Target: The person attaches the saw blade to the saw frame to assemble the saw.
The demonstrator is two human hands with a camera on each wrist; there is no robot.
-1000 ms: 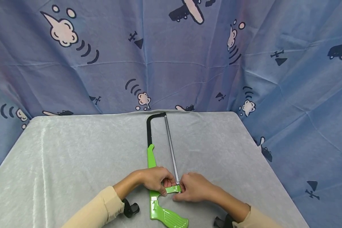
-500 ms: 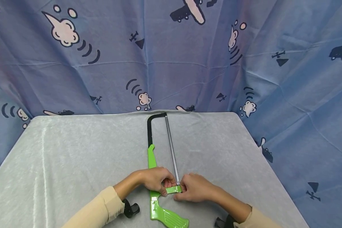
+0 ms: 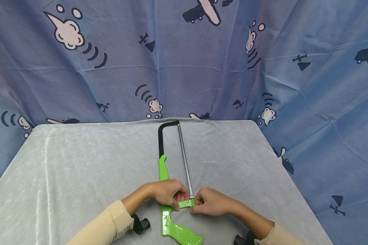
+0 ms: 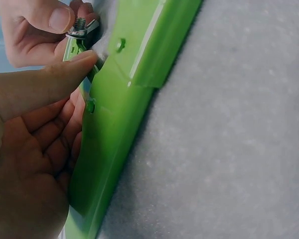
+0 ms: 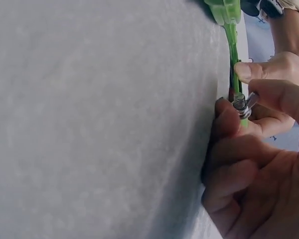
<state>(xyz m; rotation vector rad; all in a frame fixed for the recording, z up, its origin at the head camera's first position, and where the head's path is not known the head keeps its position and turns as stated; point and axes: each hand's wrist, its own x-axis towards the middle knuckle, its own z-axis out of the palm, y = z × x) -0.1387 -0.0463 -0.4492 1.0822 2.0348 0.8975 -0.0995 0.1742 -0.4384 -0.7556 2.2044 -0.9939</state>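
A hacksaw (image 3: 163, 168) with a green handle and frame and a black front bow lies on the table, its silver blade (image 3: 184, 156) running along the right side. My left hand (image 3: 168, 192) pinches the short green arm of the frame near the blade's lower end, thumb on top in the left wrist view. At the end of that arm a threaded bolt (image 5: 239, 101) sticks out with a metal wing nut (image 4: 77, 35) on it. The thumb and fingers of my right hand (image 3: 213, 202) hold the wing nut; its far side is hidden.
A light grey cloth (image 3: 95, 160) covers the table. Behind and to the right hangs a blue curtain (image 3: 184, 81) with printed planes and clouds. Black devices (image 3: 141, 224) are strapped to both wrists.
My right hand has shifted slightly to the right, its fingers changing position at the wing nut. The left hand and the hacksaw stay in place.
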